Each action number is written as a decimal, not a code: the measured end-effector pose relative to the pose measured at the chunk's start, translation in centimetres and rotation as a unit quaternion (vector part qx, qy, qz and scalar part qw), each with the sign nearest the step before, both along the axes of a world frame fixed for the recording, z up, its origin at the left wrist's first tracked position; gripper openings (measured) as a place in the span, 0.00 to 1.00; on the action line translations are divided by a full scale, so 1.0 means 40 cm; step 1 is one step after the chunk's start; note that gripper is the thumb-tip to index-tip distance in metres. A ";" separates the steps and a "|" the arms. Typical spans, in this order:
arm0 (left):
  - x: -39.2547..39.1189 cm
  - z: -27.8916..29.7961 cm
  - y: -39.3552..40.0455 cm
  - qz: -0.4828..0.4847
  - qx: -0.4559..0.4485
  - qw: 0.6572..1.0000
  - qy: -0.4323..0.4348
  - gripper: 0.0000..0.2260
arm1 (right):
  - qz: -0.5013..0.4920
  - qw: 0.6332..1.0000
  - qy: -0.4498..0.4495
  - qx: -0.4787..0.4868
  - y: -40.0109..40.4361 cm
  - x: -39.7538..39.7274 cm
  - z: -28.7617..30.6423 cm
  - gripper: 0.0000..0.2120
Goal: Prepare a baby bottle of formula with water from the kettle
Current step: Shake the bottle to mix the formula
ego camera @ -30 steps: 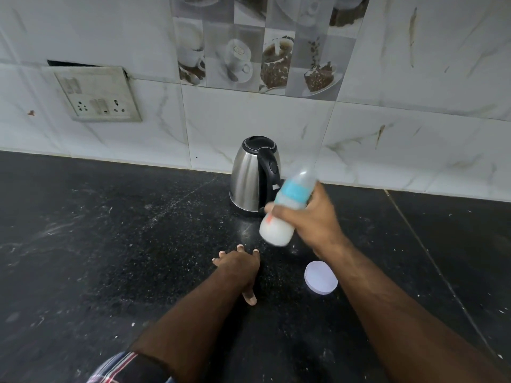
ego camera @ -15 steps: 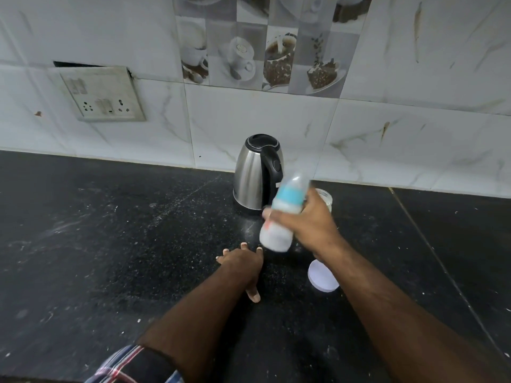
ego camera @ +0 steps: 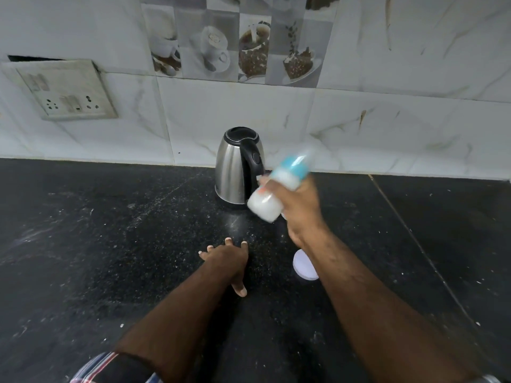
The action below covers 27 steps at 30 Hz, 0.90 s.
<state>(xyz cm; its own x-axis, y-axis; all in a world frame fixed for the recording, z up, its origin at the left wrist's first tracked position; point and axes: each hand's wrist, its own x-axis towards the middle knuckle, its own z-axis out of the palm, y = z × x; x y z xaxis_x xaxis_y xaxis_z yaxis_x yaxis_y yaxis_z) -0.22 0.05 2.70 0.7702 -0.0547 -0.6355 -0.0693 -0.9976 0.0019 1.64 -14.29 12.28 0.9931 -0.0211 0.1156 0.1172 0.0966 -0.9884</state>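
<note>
Counter layout — kettle at the back, hands in front

The kettle point(ego camera: 238, 165) stands on the counter point(ego camera: 96, 244) against the wall. The right hand point(ego camera: 297, 205) holds the bottle point(ego camera: 279, 189) tilted, just right of the kettle. The left hand point(ego camera: 226, 258) rests on the counter nearer the person — a lid point(ego camera: 302, 265) lies to its right, partly under the right forearm.

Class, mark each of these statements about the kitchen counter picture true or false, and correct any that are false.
1. The right hand holds the baby bottle. True.
2. The bottle stands upright on the counter. False: it is tilted in the air.
3. The left hand rests flat on the counter. True.
4. The kettle lies on its side. False: it stands upright by the wall.
5. A white round lid lies on the counter. True.
</note>
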 end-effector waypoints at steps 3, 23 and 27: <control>0.004 -0.003 -0.004 -0.002 0.006 1.000 0.002 0.60 | 0.047 0.987 0.017 -0.153 0.013 -0.022 -0.029 0.35; 0.000 0.000 -0.006 0.001 0.001 1.000 0.002 0.61 | -0.042 0.998 -0.041 -0.003 0.010 0.017 0.007 0.35; -0.001 0.001 -0.008 0.007 0.003 1.000 0.007 0.60 | 0.042 0.981 0.019 -0.188 0.034 -0.032 -0.045 0.41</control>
